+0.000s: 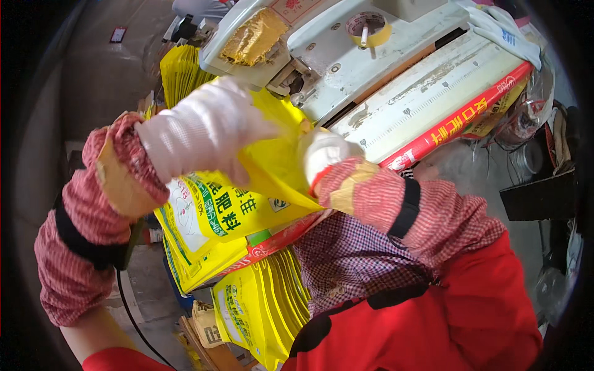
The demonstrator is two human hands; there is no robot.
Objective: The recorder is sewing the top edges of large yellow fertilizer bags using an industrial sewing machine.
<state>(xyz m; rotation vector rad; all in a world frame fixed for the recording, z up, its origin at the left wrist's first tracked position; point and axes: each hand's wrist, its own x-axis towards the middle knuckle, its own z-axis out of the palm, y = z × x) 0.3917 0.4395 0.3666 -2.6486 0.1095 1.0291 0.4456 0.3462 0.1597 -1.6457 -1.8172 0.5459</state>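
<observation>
A yellow printed bag [272, 164] lies slantwise in front of me, its upper part lifted and folded. My left hand [226, 120], in a white knit glove, is over the bag's left part; motion smears its fingers. At the bag's right edge my right hand [327, 151], also white-gloved, is curled in against the yellow material and closed on it. More yellow bags [204, 260] lie flat beneath the lifted one. Pink striped sleeve covers with black bands cover both forearms.
Beyond my hands stands a pale sewing-type machine [346, 55] with a tape roll [368, 29] on it. A white worktop with a red printed front strip [458, 117] runs right, a white glove [504, 34] at its far end. Yellow bag stacks stand behind [182, 71] and below [263, 306].
</observation>
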